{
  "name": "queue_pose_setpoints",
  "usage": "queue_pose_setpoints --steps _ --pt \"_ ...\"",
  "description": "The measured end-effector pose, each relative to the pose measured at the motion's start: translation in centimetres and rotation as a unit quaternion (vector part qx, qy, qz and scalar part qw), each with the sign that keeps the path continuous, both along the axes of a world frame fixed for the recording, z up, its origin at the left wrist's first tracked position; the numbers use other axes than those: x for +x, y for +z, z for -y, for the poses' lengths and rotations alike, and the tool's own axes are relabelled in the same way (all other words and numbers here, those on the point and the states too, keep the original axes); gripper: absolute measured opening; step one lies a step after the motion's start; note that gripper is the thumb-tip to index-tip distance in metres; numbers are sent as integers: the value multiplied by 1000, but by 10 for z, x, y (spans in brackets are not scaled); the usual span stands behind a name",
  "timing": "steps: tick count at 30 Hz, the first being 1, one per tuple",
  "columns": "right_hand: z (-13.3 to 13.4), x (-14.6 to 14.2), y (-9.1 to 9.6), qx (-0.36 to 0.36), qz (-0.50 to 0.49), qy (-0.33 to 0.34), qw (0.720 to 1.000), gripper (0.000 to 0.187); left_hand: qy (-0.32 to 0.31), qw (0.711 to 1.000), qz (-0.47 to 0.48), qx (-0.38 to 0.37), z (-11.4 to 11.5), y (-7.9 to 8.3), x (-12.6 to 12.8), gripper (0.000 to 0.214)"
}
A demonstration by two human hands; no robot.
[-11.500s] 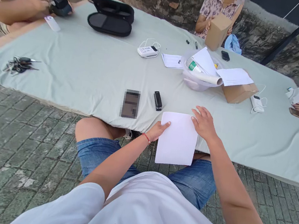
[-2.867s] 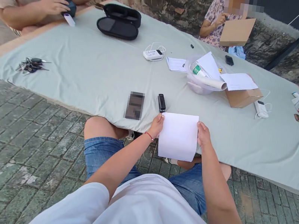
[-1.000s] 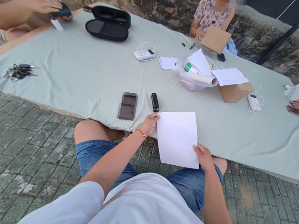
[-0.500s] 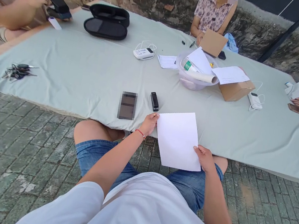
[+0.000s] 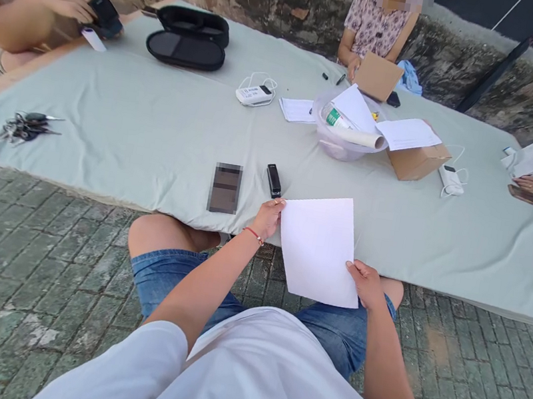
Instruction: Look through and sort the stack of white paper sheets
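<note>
A blank white sheet of paper [image 5: 318,245] hangs over the near edge of the grey-green covered table [image 5: 147,120], above my knees. My left hand [image 5: 268,217] pinches its top left corner, fingers closed on the paper. My right hand [image 5: 365,284] grips its lower right edge with thumb on top. The sheet is tilted slightly, its far end resting over the table edge. A small black stapler-like object [image 5: 273,180] lies just beyond my left hand, and a dark phone [image 5: 226,188] lies to its left.
Further out are a clear bowl with papers and a bottle [image 5: 345,131], a cardboard box [image 5: 417,159], power banks with cables [image 5: 253,93], a black case [image 5: 188,39] and keys [image 5: 25,125]. Other people sit at the far left, the far side and the right edge. Brick paving lies below.
Earlier my hands lay on the sheet, then held its two side edges. My right hand has since slid down to the lower right edge, and the sheet has tilted a little.
</note>
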State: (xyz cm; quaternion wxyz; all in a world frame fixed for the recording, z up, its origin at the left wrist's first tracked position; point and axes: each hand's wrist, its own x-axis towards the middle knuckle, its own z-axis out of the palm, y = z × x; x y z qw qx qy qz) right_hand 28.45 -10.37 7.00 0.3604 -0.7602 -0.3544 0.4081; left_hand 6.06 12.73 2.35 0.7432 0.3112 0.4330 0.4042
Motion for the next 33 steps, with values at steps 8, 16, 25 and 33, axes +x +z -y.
queue_pose_setpoints --steps 8,16,25,33 --pt "9 0 -8 -22 -120 -35 992 47 -118 993 -3 -32 -3 17 -25 39" --pt "18 6 -10 -7 -212 -38 976 41 -95 995 -24 11 5 22 -20 40" --pt "20 6 -16 -11 -236 -50 970 41 -102 988 -95 63 -1 26 -26 35" --pt "10 1 -18 -6 -240 -57 969 47 -52 997 -47 19 -9 37 -26 30"
